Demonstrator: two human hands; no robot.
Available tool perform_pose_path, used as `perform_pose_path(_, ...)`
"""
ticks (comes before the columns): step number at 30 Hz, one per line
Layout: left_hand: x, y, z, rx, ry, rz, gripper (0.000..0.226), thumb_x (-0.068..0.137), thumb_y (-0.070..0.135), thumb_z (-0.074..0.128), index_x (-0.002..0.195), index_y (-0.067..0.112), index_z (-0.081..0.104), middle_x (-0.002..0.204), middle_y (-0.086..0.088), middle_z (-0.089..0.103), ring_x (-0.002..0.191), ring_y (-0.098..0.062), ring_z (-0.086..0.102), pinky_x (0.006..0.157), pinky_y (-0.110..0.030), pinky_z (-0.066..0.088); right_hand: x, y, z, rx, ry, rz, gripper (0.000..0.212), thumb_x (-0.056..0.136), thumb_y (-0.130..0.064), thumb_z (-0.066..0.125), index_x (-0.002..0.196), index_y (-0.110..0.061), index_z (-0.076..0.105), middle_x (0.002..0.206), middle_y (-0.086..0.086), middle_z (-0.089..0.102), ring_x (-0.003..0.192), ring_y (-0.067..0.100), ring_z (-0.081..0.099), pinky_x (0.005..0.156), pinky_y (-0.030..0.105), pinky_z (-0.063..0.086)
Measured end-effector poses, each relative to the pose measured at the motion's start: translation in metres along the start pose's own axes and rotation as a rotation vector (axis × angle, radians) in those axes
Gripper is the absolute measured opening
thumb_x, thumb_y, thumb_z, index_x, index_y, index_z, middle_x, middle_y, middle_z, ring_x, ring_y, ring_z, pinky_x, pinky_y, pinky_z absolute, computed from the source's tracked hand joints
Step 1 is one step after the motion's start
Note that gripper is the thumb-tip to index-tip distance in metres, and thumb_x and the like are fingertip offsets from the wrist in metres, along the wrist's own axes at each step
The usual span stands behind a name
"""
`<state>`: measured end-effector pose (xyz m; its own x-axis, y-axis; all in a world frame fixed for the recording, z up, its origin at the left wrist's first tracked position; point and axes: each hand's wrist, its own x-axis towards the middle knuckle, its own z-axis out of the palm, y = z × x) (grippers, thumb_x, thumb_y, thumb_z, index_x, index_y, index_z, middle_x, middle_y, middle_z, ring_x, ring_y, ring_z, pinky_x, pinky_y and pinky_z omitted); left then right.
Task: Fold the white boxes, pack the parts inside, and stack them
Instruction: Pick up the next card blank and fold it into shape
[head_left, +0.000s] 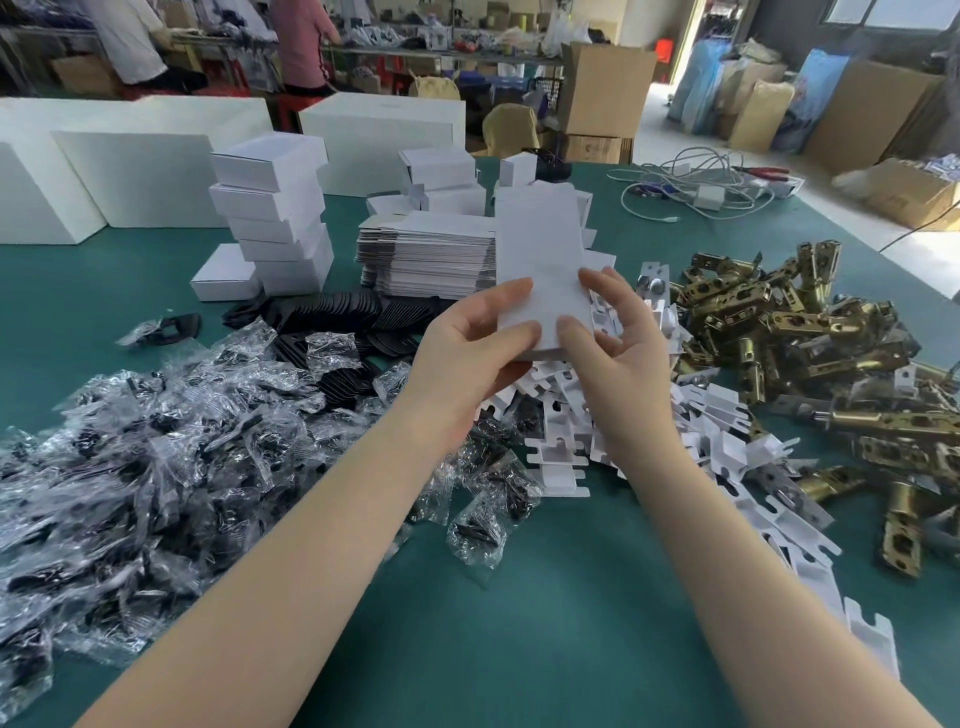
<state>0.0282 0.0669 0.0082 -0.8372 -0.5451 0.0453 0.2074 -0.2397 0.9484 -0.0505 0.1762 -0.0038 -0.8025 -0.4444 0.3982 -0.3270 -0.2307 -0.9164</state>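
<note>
Green felt covers the table (545, 623), and behind it a busy workshop with cardboard cartons and two people standing at a far bench. Both bare forearms reach in from six o'clock, angling toward the middle. Left hand (467, 353) comes up from seven o'clock, palm turned inward, thumb on the face of the flat white box blank (540, 260) and fingers curled behind its lower left edge. Right hand (618, 332) meets it from five o'clock, thumb pressed on the blank's lower right corner, index finger laid along the side, other fingers tucked behind. The blank stands upright between them, lifted off the table at centre.

At eleven o'clock a tower of folded white boxes (275, 218) leans slightly. Just behind the blank, at twelve, sits a stack of unfolded blanks (426, 260). Bagged black parts (156, 457) sprawl at nine o'clock, brass latches (810, 332) heap at three, and white card inserts (561, 441) lie scattered under the wrists.
</note>
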Motion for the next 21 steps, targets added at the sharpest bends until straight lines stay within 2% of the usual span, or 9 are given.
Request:
perform_pose_path(1,0.000,0.002,-0.002,-0.025,-0.029,-0.011,0.036,0.090,-0.003,0.064,0.109,0.028,0.070,0.100,0.003,0.074,0.090,-0.016,0.071,0.082,-0.030,0.060,0.002,0.002,-0.002,0.054,-0.024,0.034,0.038,0.091,-0.012,0.062,0.116,-0.040,0.058,0.124,-0.024,0.060,0.088,0.010,0.070,0.077,0.034,0.058)
perform_pose_path(2,0.000,0.005,-0.004,-0.055,-0.062,-0.026,0.038,0.091,-0.004,0.062,0.113,0.026,0.068,0.105,0.000,0.073,0.093,-0.018,0.071,0.081,-0.029,0.059,0.003,0.003,-0.005,0.099,-0.048,0.058,0.037,0.093,-0.011,0.062,0.120,-0.037,0.057,0.120,-0.024,0.065,0.087,0.007,0.070,0.077,0.029,0.058)
perform_pose_path(5,0.002,0.010,-0.009,-0.139,-0.130,-0.077,0.044,0.091,-0.011,0.055,0.122,0.020,0.064,0.120,-0.011,0.069,0.103,-0.025,0.069,0.081,-0.030,0.059,0.007,0.007,-0.011,0.182,-0.095,0.099,0.038,0.096,-0.008,0.060,0.128,-0.028,0.054,0.129,-0.017,0.063,0.097,0.005,0.070,0.077,0.019,0.054)
perform_pose_path(7,0.002,0.011,-0.012,-0.157,-0.141,-0.103,0.050,0.090,-0.014,0.053,0.128,0.017,0.062,0.125,-0.016,0.066,0.109,-0.029,0.067,0.084,-0.032,0.059,0.009,0.008,-0.012,0.209,-0.129,0.116,0.039,0.097,-0.007,0.059,0.130,-0.025,0.054,0.132,-0.012,0.062,0.103,0.007,0.068,0.080,0.020,0.054)
perform_pose_path(11,0.003,0.011,-0.015,-0.172,-0.156,-0.122,0.056,0.088,-0.017,0.054,0.132,0.017,0.060,0.128,-0.020,0.063,0.111,-0.032,0.067,0.087,-0.034,0.059,0.010,0.009,-0.015,0.230,-0.167,0.147,0.040,0.097,-0.005,0.057,0.133,-0.023,0.054,0.136,-0.001,0.060,0.108,0.010,0.067,0.085,0.024,0.055)
perform_pose_path(15,0.004,0.011,-0.018,-0.194,-0.163,-0.125,0.058,0.086,-0.019,0.054,0.130,0.018,0.062,0.130,-0.022,0.062,0.112,-0.035,0.066,0.086,-0.034,0.059,0.010,0.007,-0.016,0.224,-0.204,0.139,0.042,0.098,-0.004,0.055,0.135,-0.023,0.051,0.138,-0.002,0.058,0.108,0.008,0.066,0.085,0.022,0.054)
perform_pose_path(21,0.003,0.010,-0.015,-0.115,-0.176,-0.089,0.051,0.090,-0.012,0.057,0.130,0.019,0.062,0.126,-0.016,0.065,0.103,-0.023,0.070,0.082,-0.030,0.059,0.011,0.009,-0.017,0.191,-0.169,0.138,0.038,0.098,-0.007,0.056,0.130,-0.027,0.054,0.134,-0.003,0.062,0.108,0.010,0.066,0.084,0.023,0.055)
